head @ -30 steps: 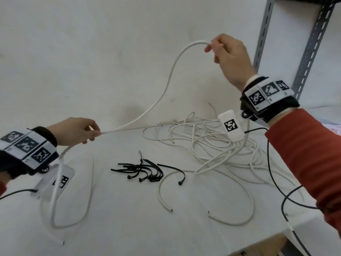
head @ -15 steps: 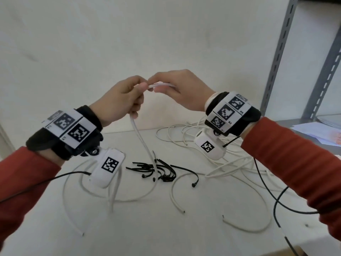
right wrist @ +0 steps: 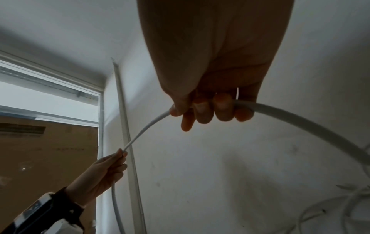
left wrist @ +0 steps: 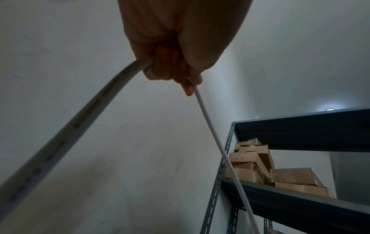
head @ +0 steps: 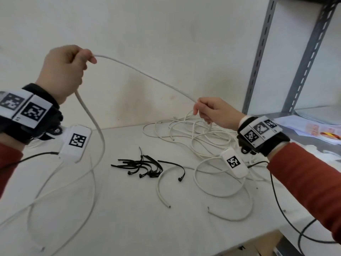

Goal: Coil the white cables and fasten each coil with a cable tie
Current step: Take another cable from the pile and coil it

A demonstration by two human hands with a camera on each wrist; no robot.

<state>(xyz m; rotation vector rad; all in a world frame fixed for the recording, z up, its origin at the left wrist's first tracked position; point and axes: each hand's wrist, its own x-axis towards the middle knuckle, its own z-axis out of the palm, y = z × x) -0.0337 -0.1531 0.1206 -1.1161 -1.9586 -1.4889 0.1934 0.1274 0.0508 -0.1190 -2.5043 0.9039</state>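
A white cable (head: 144, 73) stretches in the air between both hands. My left hand (head: 64, 71) is raised at upper left and grips it in a fist (left wrist: 170, 63); loops of it hang below to the table (head: 96, 126). My right hand (head: 214, 112) is lower, at centre right, fingers curled round the same cable (right wrist: 210, 109) just above a tangled heap of white cables (head: 199, 137). A bunch of black cable ties (head: 145, 166) lies on the table between the hands, untouched.
The white table (head: 129, 218) meets a white wall at the back. A grey metal shelf rack (head: 262, 52) stands at right, holding cardboard boxes (left wrist: 260, 166) and papers (head: 313, 126). Black sensor wires (head: 287, 218) trail from the wrists. Loose cable ends (head: 166, 200) lie near the front.
The hands were together half a second ago; they have drawn apart. My left hand rose up and left, my right slid down and right along the cable toward the heap.
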